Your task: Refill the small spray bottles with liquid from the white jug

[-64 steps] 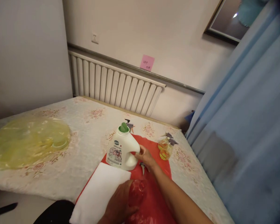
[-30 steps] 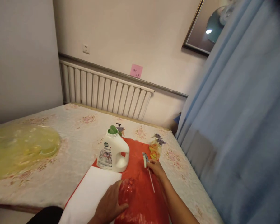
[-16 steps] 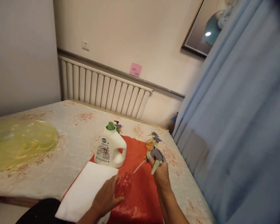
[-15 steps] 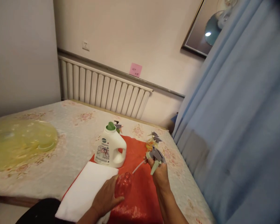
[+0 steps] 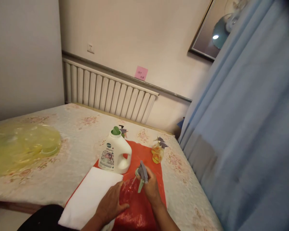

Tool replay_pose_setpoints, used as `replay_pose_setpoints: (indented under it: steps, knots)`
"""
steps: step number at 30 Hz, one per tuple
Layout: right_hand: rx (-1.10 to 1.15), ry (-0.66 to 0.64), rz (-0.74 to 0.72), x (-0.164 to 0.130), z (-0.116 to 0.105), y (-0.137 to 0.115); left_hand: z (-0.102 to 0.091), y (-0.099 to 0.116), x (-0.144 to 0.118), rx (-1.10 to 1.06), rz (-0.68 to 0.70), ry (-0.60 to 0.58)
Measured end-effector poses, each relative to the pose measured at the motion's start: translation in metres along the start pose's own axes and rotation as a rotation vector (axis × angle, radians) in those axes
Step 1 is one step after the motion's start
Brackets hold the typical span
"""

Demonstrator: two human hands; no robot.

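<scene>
My left hand (image 5: 112,202) is wrapped round the side of a clear spray bottle (image 5: 128,194), which stands open-necked on a red plastic sheet (image 5: 142,211). In my right hand (image 5: 152,190) is a grey and pale green trigger sprayer head (image 5: 143,173), held tilted just above the bottle. Its thin tube points down into the bottle's neck; how deep it sits is hard to see. Behind the bottle stands a cream detergent jug (image 5: 114,154) with a green spout. A folded white towel (image 5: 91,195) lies to the left, partly under my left forearm.
Spray bottles with yellow liquid (image 5: 157,153) stand at the sheet's far right corner. Another sprayer (image 5: 122,130) shows behind the jug. A yellow plastic bag (image 5: 24,146) lies at left on the flowered cover (image 5: 74,138). A blue curtain (image 5: 236,134) hangs on the right.
My right hand has moved left and down, bringing the sprayer head's tube from beside the bottle to its neck. My left hand still holds the bottle in place.
</scene>
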State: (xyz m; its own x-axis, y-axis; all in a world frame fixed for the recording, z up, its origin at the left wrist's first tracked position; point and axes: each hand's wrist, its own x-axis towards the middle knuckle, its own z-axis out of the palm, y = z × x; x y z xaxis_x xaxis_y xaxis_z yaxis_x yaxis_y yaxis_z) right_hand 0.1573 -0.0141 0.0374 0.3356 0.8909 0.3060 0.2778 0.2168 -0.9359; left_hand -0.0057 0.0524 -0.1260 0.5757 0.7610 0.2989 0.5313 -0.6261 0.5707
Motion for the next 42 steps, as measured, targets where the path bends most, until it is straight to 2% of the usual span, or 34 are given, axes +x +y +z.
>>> replay_pose_setpoints:
  steps: [5,14,27,30,37,42]
  knots:
    - [-0.024,-0.048,0.019,-0.004,0.007,0.013,-0.004,0.005,0.001,0.014,-0.027,-0.053]
    - [-0.094,-0.124,0.019,-0.008,0.008,0.024,0.003,-0.001,0.0,0.011,-0.01,-0.022]
    - [-0.137,-0.172,0.004,-0.006,0.006,0.019,0.002,0.001,0.0,-0.03,0.002,0.011]
    - [-0.162,-0.127,0.009,-0.007,0.009,0.026,0.003,-0.001,0.0,-0.026,0.009,0.001]
    - [-0.265,0.125,0.055,-0.014,0.029,0.045,0.005,-0.006,0.001,-0.024,0.066,0.018]
    - [-0.198,0.095,0.071,-0.016,0.027,0.043,0.007,-0.01,0.0,0.029,0.097,0.041]
